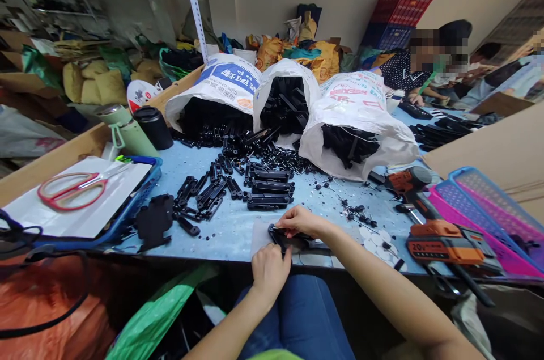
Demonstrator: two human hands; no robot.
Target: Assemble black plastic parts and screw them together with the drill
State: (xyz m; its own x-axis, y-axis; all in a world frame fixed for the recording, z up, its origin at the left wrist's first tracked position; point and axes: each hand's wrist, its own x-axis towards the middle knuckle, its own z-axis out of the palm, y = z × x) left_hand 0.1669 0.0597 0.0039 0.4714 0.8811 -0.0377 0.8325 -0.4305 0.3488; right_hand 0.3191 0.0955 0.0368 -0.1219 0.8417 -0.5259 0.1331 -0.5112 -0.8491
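Observation:
At the table's front edge lies a black plastic part [301, 242], partly hidden by my hands. My left hand [271, 270] is closed on its near left side, with thumb and fingers against it. My right hand [305, 221] reaches over it from the right, thumb and forefinger pinched at its upper left end. Whatever sits between those fingertips is too small to make out. Just beyond my hands, several long black plastic pieces [270, 201] lie stacked in a row. Further left is a loose heap of black jointed arms [208, 193].
Three white sacks [357, 100] of black parts lie open at the back. An orange cordless drill [442, 238] rests at right, beside pink and blue baskets [488, 201]. Red-handled scissors [74, 190] lie on paper over a blue tray [127, 207]. A co-worker [399, 73] sits beyond, right.

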